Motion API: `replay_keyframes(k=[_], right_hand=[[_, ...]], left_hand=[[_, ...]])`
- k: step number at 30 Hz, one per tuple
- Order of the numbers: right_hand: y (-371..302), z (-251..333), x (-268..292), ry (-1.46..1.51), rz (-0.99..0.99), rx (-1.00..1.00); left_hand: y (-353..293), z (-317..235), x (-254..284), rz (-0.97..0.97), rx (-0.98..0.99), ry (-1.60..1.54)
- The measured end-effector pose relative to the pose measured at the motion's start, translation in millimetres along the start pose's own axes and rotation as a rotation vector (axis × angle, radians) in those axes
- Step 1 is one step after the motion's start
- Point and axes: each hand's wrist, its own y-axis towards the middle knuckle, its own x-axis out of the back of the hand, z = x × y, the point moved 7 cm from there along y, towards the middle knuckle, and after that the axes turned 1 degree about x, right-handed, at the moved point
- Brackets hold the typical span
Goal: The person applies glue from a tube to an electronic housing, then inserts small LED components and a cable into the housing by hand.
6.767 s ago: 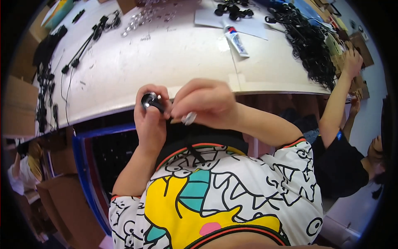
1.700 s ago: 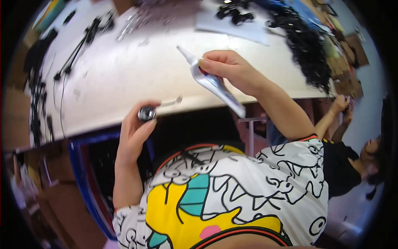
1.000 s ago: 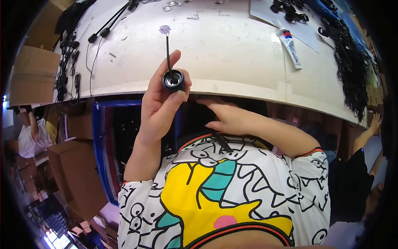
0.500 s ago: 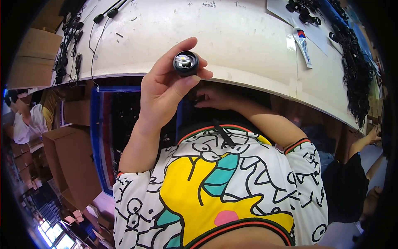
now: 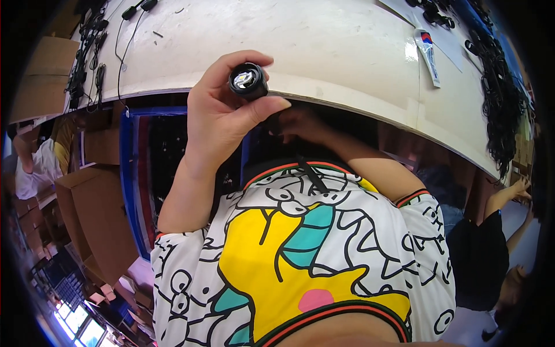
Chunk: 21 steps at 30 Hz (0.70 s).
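A black flashlight [image 5: 248, 81] is in my left hand [image 5: 224, 110], its round reflector with a small yellowish LED facing up toward me. My fingers and thumb close around its barrel, just above the front edge of the white table. Below that edge, in shadow near my lap, is my right hand [image 5: 298, 124]. Its fingers are dark and partly hidden, so I cannot make out whether they hold anything.
On the white table [image 5: 347, 52] lie a white tube [image 5: 426, 58] at the right and bundled black cables [image 5: 503, 115] beyond it. More black cables [image 5: 87, 63] lie at the left. A cardboard box [image 5: 95, 220] and a blue frame [image 5: 128, 173] stand left of me. A person in black [image 5: 480, 260] sits at the right.
My left hand has shifted slightly left and up with the flashlight, which now tilts more to the left. My right hand has risen a little beneath the table edge. The view has shifted slightly.
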Motion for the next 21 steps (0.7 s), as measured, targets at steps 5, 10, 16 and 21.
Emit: replay_keyframes(k=[5,10,16,21], right_hand=[[-5,8,2,-0.068,-0.016,-0.035],[-10,18,9,-0.106,-0.040,0.021],[-8,13,15,-0.162,0.030,0.061],[-7,4,21,-0.148,-0.005,0.060]], left_hand=[[-7,2,-2,0.102,0.173,-0.052],[-10,0,-5,0.388,0.235,-0.048],[-14,9,-5,0.427,0.338,-0.058],[-15,14,-6,0.430,0.377,-0.029]])
